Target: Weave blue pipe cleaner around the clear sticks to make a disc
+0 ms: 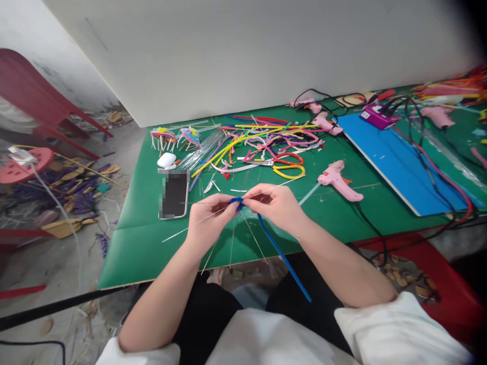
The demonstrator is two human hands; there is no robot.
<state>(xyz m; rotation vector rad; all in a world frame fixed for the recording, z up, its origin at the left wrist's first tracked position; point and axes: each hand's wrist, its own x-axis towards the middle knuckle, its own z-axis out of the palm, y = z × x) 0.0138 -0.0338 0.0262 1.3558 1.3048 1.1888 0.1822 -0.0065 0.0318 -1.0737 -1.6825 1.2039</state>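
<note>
Both my hands meet over the front part of the green table. My left hand [208,217] pinches the left side of a small blue fuzzy piece [236,203], and my right hand [279,208] pinches its right side. Thin wire-like spokes [254,236] fan out from this piece in several directions, some passing by the fingers. A blue pipe cleaner [283,257] hangs from below my right hand past the table's front edge. How it joins the blue piece is hidden by the fingers.
On the green table [133,248] lie a phone [175,195], colourful pipe cleaners [262,137], scissors [289,166] and a pink glue gun [338,181] with a black cable. A blue board [395,167] is at the right. A red chair [38,86] stands at the left.
</note>
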